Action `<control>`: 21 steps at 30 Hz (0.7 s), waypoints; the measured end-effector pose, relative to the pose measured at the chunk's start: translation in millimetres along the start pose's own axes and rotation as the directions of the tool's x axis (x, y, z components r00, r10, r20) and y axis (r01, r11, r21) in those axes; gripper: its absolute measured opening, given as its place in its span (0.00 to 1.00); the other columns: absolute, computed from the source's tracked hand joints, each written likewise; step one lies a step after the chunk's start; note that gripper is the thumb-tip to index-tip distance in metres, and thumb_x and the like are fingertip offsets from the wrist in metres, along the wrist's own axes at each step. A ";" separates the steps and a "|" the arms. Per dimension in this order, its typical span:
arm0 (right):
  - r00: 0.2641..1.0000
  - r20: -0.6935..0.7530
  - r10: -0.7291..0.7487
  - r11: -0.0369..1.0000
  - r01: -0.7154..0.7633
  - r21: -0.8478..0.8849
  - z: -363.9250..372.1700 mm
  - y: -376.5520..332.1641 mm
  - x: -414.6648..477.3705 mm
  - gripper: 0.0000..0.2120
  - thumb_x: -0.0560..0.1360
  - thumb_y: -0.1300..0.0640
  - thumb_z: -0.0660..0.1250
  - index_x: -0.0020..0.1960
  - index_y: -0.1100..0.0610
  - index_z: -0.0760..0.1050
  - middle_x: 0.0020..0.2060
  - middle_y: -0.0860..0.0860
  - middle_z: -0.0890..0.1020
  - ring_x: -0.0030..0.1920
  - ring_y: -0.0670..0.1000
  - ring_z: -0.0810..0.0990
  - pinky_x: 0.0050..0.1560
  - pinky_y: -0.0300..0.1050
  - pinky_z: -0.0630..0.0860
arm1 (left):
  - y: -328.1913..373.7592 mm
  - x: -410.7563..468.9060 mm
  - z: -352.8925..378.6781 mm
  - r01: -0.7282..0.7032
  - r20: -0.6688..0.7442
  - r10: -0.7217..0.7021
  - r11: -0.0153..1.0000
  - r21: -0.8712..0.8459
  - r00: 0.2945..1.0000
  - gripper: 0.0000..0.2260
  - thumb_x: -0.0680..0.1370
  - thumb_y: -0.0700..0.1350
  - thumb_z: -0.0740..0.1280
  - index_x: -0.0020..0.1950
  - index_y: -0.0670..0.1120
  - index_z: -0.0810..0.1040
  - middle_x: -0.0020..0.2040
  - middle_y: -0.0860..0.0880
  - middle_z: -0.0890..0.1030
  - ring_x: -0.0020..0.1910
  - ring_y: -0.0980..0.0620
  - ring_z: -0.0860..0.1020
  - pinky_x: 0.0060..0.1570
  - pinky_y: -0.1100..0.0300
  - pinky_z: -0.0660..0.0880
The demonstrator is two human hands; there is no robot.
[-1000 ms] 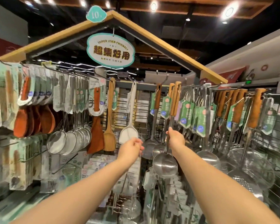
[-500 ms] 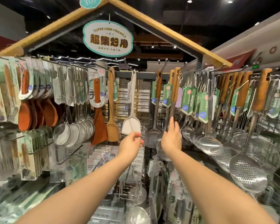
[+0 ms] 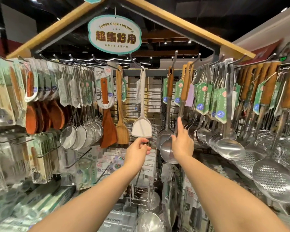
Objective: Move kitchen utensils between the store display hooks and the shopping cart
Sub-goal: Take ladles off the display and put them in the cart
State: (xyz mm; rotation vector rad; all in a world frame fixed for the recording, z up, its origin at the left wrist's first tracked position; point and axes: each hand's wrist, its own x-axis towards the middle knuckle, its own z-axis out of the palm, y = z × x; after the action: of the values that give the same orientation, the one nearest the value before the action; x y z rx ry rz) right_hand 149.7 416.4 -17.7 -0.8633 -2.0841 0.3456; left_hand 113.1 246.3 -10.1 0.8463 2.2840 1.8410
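A steel ladle with a wooden handle hangs by its shaft from a display hook at the centre right. My right hand is in front of the ladle's bowl, with one finger stretched up along the shaft and no grip on it. My left hand hovers just below a white spatula with its fingers loosely curled and nothing in them. The shopping cart is out of view.
Hooks across the rack carry wooden spatulas, mesh strainers, dark wooden spoons, more ladles and perforated skimmers. Packaged goods fill the lower shelves. A hanging sign sits under the wooden roof frame.
My right hand gripped the ladle's shaft a second ago; it has since let go and opened, and the ladle now hangs from the hook. My left hand stayed near the white spatula.
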 end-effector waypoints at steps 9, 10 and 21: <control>0.987 0.124 0.102 0.980 -0.121 0.156 5.3 6.0 21.3 0.34 0.80 0.57 0.59 0.76 0.38 0.42 0.60 0.53 0.74 0.47 0.54 0.76 0.42 0.48 0.72 | -5.9 10.2 -3.9 0.035 0.001 -0.035 0.999 0.026 0.999 0.12 0.79 0.38 0.55 0.56 0.49 0.74 0.45 0.50 0.82 0.45 0.50 0.79 0.47 0.54 0.76; 0.986 0.131 0.105 0.978 -0.126 0.168 6.0 4.3 21.2 0.34 0.80 0.56 0.59 0.76 0.38 0.42 0.60 0.54 0.74 0.49 0.54 0.76 0.43 0.48 0.72 | -6.4 11.6 -3.5 0.040 0.000 -0.040 0.999 0.034 0.999 0.12 0.79 0.38 0.55 0.56 0.49 0.74 0.45 0.50 0.82 0.47 0.49 0.80 0.48 0.53 0.76; 0.978 0.182 0.102 0.972 -0.138 0.193 -4.5 -3.7 -2.2 0.29 0.80 0.56 0.53 0.76 0.40 0.46 0.76 0.44 0.55 0.72 0.52 0.61 0.63 0.55 0.69 | 3.7 2.0 -4.1 0.053 0.032 -0.054 0.997 0.047 0.998 0.14 0.79 0.40 0.55 0.63 0.48 0.73 0.48 0.51 0.81 0.43 0.53 0.78 0.35 0.61 0.71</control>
State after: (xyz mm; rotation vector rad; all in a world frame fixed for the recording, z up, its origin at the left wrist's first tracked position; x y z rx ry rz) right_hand 152.5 412.0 -14.3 -0.8628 -2.1107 0.7093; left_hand 111.2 244.0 -5.0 0.8070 2.3145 1.7456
